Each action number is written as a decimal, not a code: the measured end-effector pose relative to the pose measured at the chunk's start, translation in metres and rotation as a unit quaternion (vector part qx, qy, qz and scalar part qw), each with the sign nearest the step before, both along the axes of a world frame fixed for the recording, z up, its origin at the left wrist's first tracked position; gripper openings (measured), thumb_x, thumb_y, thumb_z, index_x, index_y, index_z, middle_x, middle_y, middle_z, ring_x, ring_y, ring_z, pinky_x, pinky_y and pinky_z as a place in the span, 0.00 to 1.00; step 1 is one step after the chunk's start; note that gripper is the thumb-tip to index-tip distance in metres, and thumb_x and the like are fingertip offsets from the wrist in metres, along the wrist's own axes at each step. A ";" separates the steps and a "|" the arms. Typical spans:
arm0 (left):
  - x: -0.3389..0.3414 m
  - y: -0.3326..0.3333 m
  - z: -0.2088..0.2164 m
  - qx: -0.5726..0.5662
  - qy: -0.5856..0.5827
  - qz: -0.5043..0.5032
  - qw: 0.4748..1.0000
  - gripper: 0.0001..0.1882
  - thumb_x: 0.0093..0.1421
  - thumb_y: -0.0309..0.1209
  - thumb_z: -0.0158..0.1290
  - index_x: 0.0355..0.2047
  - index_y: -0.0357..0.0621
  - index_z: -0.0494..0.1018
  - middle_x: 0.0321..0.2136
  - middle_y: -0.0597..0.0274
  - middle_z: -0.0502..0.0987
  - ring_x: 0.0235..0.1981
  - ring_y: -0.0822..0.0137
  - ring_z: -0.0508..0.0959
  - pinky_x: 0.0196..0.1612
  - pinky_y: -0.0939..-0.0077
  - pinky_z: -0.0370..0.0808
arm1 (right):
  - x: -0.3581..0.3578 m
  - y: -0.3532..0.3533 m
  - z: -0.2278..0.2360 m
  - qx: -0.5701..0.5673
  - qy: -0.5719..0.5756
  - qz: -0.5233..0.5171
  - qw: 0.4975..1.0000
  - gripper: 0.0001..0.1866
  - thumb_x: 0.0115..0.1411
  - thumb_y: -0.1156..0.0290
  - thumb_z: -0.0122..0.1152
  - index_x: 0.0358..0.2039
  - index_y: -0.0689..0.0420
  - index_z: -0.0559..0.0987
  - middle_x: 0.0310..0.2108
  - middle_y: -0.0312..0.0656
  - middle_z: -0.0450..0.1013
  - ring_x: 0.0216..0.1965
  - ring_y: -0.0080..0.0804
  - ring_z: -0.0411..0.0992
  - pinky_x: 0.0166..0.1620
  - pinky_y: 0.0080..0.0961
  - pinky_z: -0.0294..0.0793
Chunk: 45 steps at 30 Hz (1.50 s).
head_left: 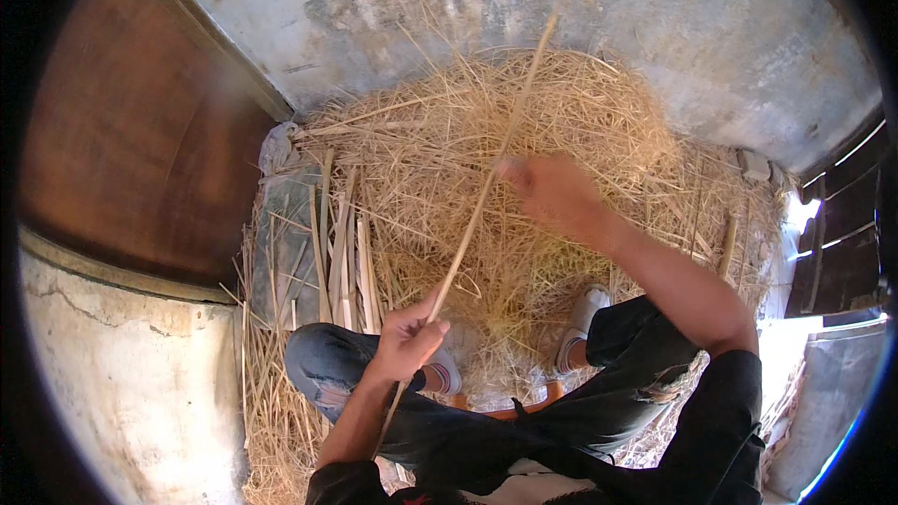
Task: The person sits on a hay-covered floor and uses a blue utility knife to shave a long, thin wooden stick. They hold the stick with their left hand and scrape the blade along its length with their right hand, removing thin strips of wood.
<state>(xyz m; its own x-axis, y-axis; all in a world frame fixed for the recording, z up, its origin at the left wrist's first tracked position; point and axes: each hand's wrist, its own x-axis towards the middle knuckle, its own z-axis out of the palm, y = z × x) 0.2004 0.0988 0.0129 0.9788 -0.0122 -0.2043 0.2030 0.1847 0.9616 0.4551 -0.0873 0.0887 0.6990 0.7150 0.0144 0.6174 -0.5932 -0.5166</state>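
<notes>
A long, thin, pale bamboo strip [468, 234] slants from beside my left thigh up toward the far wall. My left hand [409, 341] is closed around its lower part, with the thumb lying along it, just over my left knee. The strip's lower end passes down beside my left forearm. Farther along, my right hand [543, 185] is at the middle of the strip, touching or very close to it. Motion blurs its fingers, so whether they grip the strip or something small cannot be made out.
A wide heap of curly straw-coloured shavings [599, 122] covers the floor by the grey wall [599, 0]. Several split strips [346, 262] lie at the left near a brown door panel [150, 140]. Both my feet rest among shavings. Dark slats [847, 224] stand at the right.
</notes>
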 end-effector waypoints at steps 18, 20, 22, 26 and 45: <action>0.002 -0.002 -0.004 -0.019 -0.007 0.020 1.000 0.32 0.68 0.18 0.47 0.71 0.37 0.54 0.14 0.76 0.63 0.13 0.84 0.58 0.16 0.83 0.53 | -0.064 0.009 -0.004 -0.074 0.095 0.093 0.988 0.26 0.73 0.54 0.41 0.39 0.64 0.79 0.27 0.59 0.77 0.33 0.59 0.79 0.40 0.55 0.78; 0.000 0.001 -0.004 -0.014 -0.008 0.020 1.000 0.32 0.68 0.17 0.47 0.71 0.37 0.54 0.15 0.76 0.63 0.13 0.84 0.59 0.16 0.83 0.54 | -0.060 0.010 -0.008 -0.014 0.029 0.089 0.996 0.26 0.73 0.53 0.42 0.39 0.64 0.79 0.27 0.59 0.77 0.34 0.60 0.78 0.41 0.55 0.77; 0.001 0.001 -0.004 -0.013 -0.017 0.018 1.000 0.32 0.68 0.17 0.47 0.71 0.37 0.54 0.15 0.76 0.63 0.13 0.84 0.59 0.17 0.83 0.54 | -0.021 0.004 -0.016 0.067 -0.035 0.031 0.997 0.27 0.73 0.51 0.42 0.39 0.64 0.79 0.27 0.59 0.77 0.34 0.61 0.78 0.41 0.54 0.77; 0.003 -0.001 -0.002 -0.007 -0.024 0.007 1.000 0.32 0.68 0.17 0.47 0.71 0.37 0.54 0.15 0.76 0.63 0.13 0.84 0.59 0.17 0.83 0.55 | 0.026 -0.006 -0.021 0.082 0.028 -0.098 0.991 0.30 0.73 0.47 0.40 0.39 0.62 0.79 0.23 0.58 0.74 0.29 0.58 0.77 0.36 0.51 0.76; 0.003 -0.002 -0.007 0.271 -0.087 0.033 0.958 0.28 0.64 0.21 0.55 0.64 0.30 0.65 0.17 0.74 0.62 0.19 0.83 0.60 0.21 0.81 0.58 | -0.003 0.007 -0.020 -0.042 0.088 -0.026 0.995 0.34 0.74 0.47 0.38 0.32 0.65 0.80 0.27 0.62 0.76 0.34 0.59 0.78 0.40 0.53 0.74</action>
<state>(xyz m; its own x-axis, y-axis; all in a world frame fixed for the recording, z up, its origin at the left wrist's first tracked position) 0.2032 0.0968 0.0060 0.9937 0.1124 0.0042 0.0351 -0.3454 0.9378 0.4525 -0.0807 0.0685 0.7216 0.6710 -0.1706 0.4885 -0.6680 -0.5613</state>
